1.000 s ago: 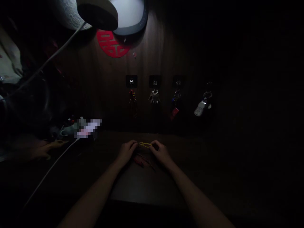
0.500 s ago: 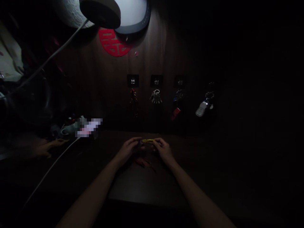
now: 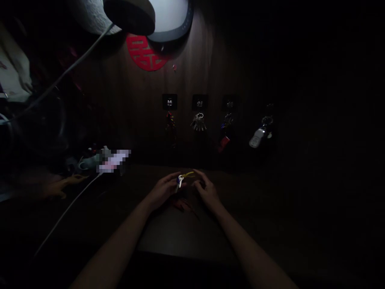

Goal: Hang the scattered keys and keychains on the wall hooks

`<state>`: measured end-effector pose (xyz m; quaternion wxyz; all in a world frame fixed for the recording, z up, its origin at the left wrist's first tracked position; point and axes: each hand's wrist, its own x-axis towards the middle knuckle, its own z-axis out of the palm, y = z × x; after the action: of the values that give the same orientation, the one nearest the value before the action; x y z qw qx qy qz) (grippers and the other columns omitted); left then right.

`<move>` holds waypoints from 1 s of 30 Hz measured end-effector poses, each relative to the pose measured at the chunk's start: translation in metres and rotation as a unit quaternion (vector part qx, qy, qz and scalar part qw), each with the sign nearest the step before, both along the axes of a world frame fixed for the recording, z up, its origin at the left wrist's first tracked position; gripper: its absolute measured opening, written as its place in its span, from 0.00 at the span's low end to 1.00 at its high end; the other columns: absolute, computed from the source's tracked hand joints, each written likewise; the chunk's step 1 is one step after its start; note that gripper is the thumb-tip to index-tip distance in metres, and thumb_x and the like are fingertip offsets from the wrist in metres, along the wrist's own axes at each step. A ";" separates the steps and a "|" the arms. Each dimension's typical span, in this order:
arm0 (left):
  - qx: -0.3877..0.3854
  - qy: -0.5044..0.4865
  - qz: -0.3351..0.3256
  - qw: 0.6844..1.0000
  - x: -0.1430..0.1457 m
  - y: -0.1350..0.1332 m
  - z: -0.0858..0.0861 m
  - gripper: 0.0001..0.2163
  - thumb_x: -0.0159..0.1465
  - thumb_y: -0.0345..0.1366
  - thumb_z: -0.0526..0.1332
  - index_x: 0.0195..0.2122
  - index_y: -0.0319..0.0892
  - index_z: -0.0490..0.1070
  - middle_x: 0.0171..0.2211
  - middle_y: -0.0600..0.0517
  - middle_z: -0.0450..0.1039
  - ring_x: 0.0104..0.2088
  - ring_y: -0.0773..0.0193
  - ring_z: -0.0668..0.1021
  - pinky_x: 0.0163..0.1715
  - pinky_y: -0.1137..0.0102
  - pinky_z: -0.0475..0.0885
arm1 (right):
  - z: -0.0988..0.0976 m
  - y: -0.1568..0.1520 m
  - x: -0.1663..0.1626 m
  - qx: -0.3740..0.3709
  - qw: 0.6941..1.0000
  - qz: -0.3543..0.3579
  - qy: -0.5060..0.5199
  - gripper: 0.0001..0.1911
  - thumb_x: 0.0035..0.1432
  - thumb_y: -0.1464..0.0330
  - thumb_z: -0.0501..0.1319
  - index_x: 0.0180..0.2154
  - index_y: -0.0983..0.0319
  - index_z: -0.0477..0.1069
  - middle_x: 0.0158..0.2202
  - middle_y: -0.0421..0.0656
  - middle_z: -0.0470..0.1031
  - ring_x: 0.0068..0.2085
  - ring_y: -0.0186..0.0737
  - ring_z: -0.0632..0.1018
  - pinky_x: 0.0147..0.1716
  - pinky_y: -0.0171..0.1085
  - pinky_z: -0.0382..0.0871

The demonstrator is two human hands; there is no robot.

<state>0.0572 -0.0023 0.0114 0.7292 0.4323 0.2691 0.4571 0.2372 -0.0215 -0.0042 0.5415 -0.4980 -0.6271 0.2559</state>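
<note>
The scene is very dark. My left hand (image 3: pixel 164 189) and my right hand (image 3: pixel 206 190) meet over a dark tabletop (image 3: pixel 180 233). Between them is a key (image 3: pixel 179 181) on a yellow cord (image 3: pixel 189 175). My left hand pinches the key, which catches the light. The fingers of my right hand curl round the other end of the yellow cord. A reddish object (image 3: pixel 182 204) lies on the table just below both hands; I cannot make out what it is.
On the dark wood wall hang several key bunches on hooks: a red one (image 3: pixel 170 122), a silver one (image 3: pixel 198 122), another (image 3: pixel 225 134) and a white fob (image 3: pixel 257 138). A lamp (image 3: pixel 150 16), a red paper cutting (image 3: pixel 146 54), a white cable (image 3: pixel 66 208) and clutter (image 3: pixel 90 162) sit at the left.
The hands have lifted slightly, and a shiny key now shows at my left fingertips. The yellow cord has tilted upward toward my right hand.
</note>
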 end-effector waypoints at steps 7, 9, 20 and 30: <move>0.012 -0.002 -0.030 0.999 -0.001 0.000 -0.001 0.19 0.54 0.25 0.61 0.47 0.38 0.69 0.46 0.43 0.73 0.41 0.62 0.78 0.43 0.69 0.69 | -0.009 0.002 0.000 0.078 0.991 0.035 -0.104 0.24 0.54 0.70 0.52 0.54 0.56 0.63 0.52 0.43 0.70 0.51 0.40 0.71 0.52 0.42 0.64; 0.014 0.004 -0.040 0.999 0.000 0.000 -0.003 0.18 0.54 0.26 0.61 0.47 0.38 0.69 0.46 0.44 0.73 0.41 0.62 0.78 0.44 0.69 0.69 | -0.013 0.005 0.001 0.089 0.988 0.038 -0.118 0.23 0.55 0.71 0.51 0.53 0.56 0.64 0.52 0.43 0.70 0.53 0.40 0.70 0.53 0.43 0.63; 0.043 0.044 -0.052 0.997 0.002 0.002 -0.013 0.16 0.55 0.33 0.64 0.45 0.40 0.68 0.47 0.44 0.70 0.39 0.62 0.77 0.41 0.67 0.70 | -0.011 0.004 0.004 0.141 0.977 0.029 -0.159 0.22 0.59 0.72 0.48 0.54 0.54 0.63 0.48 0.44 0.71 0.51 0.38 0.70 0.52 0.42 0.63; 0.113 0.193 -0.062 0.973 0.005 -0.006 -0.011 0.16 0.54 0.42 0.64 0.40 0.40 0.67 0.26 0.55 0.68 0.23 0.72 0.73 0.24 0.75 0.69 | -0.010 0.004 0.001 0.173 0.967 0.046 -0.184 0.19 0.61 0.69 0.48 0.53 0.55 0.64 0.43 0.45 0.73 0.46 0.39 0.72 0.46 0.41 0.65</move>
<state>0.0625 -0.0084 0.0002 0.6367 0.6077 0.3245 0.3462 0.2385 -0.0176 -0.0141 0.4822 -0.4060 -0.7729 0.0723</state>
